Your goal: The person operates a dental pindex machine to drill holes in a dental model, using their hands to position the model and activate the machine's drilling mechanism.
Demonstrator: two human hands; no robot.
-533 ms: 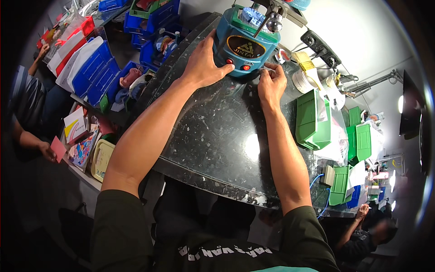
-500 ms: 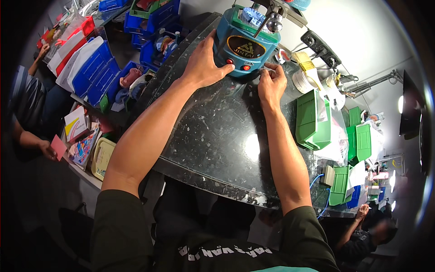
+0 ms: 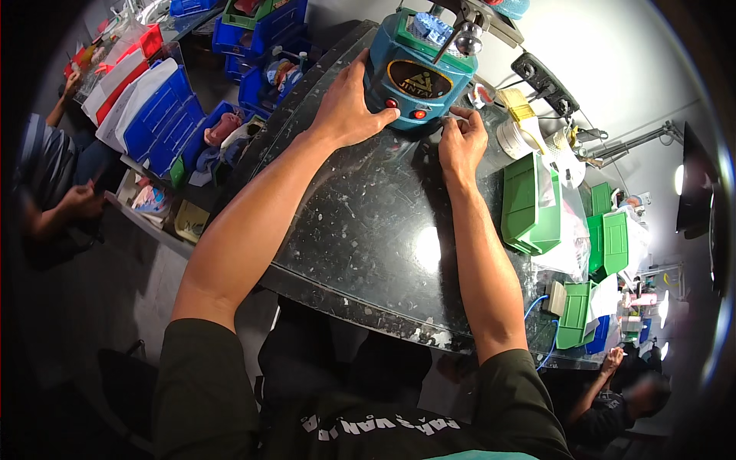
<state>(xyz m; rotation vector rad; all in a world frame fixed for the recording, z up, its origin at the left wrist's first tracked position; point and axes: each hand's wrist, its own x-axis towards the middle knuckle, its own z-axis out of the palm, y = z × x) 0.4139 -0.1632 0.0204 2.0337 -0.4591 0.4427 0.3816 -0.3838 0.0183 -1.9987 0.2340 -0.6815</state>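
A teal tabletop machine (image 3: 418, 63) stands at the far side of the dark table. Its front carries two round red buttons, and a blue ridged piece (image 3: 431, 27) sits on the mesh on top. My left hand (image 3: 349, 111) lies along the machine's left side with fingers stretched out; its thumb points across the front, close to the left button (image 3: 392, 103). By the lower right corner of the machine, my right hand (image 3: 464, 140) is closed with its fingertips pinched together. What they grip, if anything, is too small to make out.
Right of my right arm stands a green bin (image 3: 529, 207), with a yellow brush (image 3: 520, 105) on a white tub behind it. A black power strip (image 3: 544, 83) lies farther back. Blue bins (image 3: 157, 115) line the left, where a person sits by a drawer (image 3: 149, 218).
Both my hands stay almost where they were at the machine. At the left, the other person's hand has drawn back with the pink card, and the drawer shows less of its contents.
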